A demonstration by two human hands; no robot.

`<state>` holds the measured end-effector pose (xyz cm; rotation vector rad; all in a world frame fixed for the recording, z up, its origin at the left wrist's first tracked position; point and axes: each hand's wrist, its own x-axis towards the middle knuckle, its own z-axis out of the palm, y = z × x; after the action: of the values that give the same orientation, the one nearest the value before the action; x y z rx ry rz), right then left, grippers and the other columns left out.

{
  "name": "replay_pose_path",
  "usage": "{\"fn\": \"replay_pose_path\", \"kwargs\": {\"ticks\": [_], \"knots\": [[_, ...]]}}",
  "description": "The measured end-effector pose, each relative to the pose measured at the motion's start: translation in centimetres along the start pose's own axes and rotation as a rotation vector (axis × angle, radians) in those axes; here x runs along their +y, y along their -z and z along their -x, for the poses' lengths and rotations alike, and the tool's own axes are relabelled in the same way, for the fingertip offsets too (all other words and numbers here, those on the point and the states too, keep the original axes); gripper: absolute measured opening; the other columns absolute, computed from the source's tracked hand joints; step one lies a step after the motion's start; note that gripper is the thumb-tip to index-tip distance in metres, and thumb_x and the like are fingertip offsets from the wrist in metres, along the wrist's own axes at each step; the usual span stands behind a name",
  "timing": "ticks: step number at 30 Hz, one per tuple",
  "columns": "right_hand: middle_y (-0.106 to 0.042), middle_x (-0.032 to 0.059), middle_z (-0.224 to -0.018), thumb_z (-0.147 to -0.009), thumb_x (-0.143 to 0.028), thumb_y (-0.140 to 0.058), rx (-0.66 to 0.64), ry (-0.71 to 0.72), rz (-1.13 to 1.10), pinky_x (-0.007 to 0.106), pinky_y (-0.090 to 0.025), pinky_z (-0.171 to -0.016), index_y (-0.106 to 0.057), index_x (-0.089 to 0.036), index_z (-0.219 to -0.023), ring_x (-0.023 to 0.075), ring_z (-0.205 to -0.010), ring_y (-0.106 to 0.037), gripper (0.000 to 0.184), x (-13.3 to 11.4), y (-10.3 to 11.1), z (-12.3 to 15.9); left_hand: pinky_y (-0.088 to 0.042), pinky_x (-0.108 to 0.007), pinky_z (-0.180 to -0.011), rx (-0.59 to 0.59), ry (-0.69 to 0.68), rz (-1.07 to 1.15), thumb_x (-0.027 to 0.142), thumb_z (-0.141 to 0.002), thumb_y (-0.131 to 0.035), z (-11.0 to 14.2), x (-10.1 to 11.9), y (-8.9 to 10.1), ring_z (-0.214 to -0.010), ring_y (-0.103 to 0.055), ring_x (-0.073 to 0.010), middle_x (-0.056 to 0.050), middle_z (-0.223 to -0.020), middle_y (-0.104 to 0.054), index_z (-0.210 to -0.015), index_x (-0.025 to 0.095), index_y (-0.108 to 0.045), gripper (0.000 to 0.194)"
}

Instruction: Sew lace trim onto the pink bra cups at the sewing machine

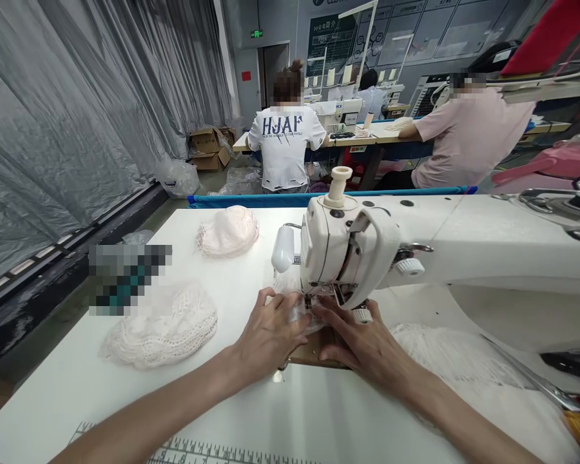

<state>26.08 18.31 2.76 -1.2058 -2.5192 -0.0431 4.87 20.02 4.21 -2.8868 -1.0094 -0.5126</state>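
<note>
A white sewing machine (348, 245) has its needle area over a piece of sheer white lace fabric (314, 324). My left hand (273, 328) lies on the fabric left of the presser foot, fingers spread and pressing down. On the other side, my right hand (365, 338) reaches in with fingers stretched out, its fingertips touching the fabric close to the needle and its thumb apart. Part of the fabric is hidden under both hands. Behind the left fingers, more of the white fabric shows beneath a pale rounded lamp (283, 248).
White knitted pieces lie left: a near pile (167, 328) and a far pile (229, 231). White fringed material (439, 361) and metal scissors (536, 380) lie right. A ruler scale (193, 451) marks the table's front. People work at machines beyond the blue-edged table end (251, 200).
</note>
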Motion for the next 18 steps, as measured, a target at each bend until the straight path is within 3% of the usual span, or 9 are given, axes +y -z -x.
{"fn": "replay_pose_path", "kwargs": {"ticks": [8,14,18], "knots": [[-0.063,0.0156,-0.114,-0.094,-0.053,-0.032,0.047,0.036,0.057,0.053,-0.033,-0.083,-0.041,-0.021,-0.131,0.0296,-0.095,-0.057,0.050,0.20,-0.41,0.14,-0.032,-0.041,-0.087,0.055,-0.016,-0.004,0.025,-0.090,-0.046,-0.11,-0.18,-0.29,-0.087,-0.055,-0.0183,-0.006,-0.105,-0.057,-0.116,0.019,-0.052,0.027],[-0.063,0.0155,-0.114,-0.095,-0.054,-0.023,0.101,0.036,0.079,0.053,-0.031,-0.084,-0.046,-0.020,-0.126,0.0267,-0.086,-0.060,0.052,0.35,-0.53,0.13,-0.031,-0.041,-0.089,0.029,-0.031,-0.048,0.026,-0.090,-0.049,-0.25,-0.04,-0.32,-0.092,-0.055,-0.0179,-0.004,-0.098,-0.059,-0.114,0.019,-0.051,0.025],[-0.064,0.0153,-0.113,-0.095,-0.053,-0.022,0.127,0.070,0.063,0.052,-0.028,-0.088,-0.047,-0.019,-0.125,0.0266,-0.090,-0.061,0.052,0.19,-0.27,0.33,-0.030,-0.042,-0.091,0.032,-0.042,-0.081,0.024,-0.090,-0.049,0.05,0.14,-0.57,-0.098,-0.055,-0.0189,-0.004,-0.098,-0.060,-0.115,0.018,-0.050,0.026]]}}
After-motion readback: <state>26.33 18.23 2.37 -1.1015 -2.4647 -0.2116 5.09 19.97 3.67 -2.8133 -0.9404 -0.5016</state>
